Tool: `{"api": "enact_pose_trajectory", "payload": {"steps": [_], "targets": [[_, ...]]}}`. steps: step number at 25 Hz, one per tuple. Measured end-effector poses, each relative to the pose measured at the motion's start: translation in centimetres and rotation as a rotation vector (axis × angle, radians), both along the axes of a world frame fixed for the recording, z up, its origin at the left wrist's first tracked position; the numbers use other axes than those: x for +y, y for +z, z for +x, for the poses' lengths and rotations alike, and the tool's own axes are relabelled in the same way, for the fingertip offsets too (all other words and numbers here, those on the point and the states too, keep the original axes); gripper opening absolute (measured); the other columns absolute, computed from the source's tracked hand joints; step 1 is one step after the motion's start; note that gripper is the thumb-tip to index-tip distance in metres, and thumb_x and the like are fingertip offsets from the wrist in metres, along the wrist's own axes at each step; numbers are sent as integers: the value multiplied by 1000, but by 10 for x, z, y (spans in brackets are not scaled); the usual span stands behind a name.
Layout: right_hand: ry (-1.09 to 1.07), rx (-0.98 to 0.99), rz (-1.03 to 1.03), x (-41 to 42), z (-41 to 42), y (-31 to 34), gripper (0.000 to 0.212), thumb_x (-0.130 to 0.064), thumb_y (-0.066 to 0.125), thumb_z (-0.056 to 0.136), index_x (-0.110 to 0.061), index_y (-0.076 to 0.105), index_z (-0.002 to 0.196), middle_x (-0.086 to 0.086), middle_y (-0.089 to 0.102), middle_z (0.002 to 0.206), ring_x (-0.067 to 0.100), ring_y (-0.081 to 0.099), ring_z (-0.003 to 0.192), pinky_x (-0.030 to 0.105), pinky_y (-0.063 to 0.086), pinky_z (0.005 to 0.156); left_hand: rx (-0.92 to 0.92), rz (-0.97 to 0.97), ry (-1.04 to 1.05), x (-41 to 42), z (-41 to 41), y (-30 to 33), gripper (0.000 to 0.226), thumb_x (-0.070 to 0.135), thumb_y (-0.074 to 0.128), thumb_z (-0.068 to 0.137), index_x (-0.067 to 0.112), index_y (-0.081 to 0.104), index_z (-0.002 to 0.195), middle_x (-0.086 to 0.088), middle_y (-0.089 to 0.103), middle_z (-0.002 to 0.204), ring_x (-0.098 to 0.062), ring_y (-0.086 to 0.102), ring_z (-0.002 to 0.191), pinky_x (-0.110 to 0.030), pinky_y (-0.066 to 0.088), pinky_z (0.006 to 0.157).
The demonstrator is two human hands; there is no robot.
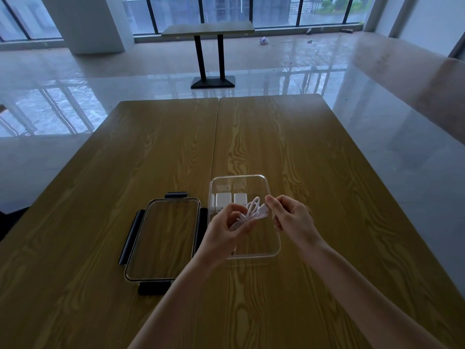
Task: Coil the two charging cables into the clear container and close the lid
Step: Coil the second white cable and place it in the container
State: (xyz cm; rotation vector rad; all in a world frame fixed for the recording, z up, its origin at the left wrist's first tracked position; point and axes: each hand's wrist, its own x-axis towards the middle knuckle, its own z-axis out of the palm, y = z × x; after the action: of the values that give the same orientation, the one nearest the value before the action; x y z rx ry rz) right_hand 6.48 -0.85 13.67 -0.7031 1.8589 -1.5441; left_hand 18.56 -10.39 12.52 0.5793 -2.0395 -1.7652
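A white charging cable [253, 212], bunched into loops, hangs above the open clear container [274, 251]. My left hand [226, 231] grips the looped bundle from the left. My right hand [289, 217] pinches the cable's plug end between thumb and fingers. Two white charger blocks [231, 200] stand inside the container at its far end. The clear lid [163, 235] with black latches lies flat on the table just left of the container. I can make out only one cable.
Both items sit on a wooden table [302, 152] made of two joined boards. Beyond it lies glossy floor with a second small table [208, 31] by the windows. A white pillar [90, 23] stands at far left.
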Motion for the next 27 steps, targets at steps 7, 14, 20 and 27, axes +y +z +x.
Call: {"api": "enact_pose_trajectory", "payload": {"steps": [7,14,20,27], "targets": [[90,-126,39,-7,3,-12,15,-29,47,89,-15,52,91,0,56,78,9,54,67,13,46,54,-71,85,125,-9,-3,-18,18,26,60,78,19,56,94,-3,59,88,-13,57,76,-13,48,55],[251,10,162,-30,11,-40,17,-23,55,85,-19,52,100,-9,59,95,8,57,95,26,49,85,-179,225,312,-24,-12,-34,24,26,53,85,11,50,105,-3,61,92,-9,60,82,-13,51,60],[212,-3,264,-52,-12,-70,19,-19,60,82,-17,52,99,-3,60,93,13,60,93,34,53,86,-313,360,225,-39,-27,-54,25,22,52,87,8,51,108,-1,62,88,-10,62,78,-15,52,58],[178,-21,361,-79,-32,-101,18,-15,60,82,-14,55,100,-2,59,92,7,58,84,18,50,68,-465,314,224,-57,-56,-81,25,12,49,89,9,51,113,-3,61,98,-11,59,87,-17,50,66]]}}
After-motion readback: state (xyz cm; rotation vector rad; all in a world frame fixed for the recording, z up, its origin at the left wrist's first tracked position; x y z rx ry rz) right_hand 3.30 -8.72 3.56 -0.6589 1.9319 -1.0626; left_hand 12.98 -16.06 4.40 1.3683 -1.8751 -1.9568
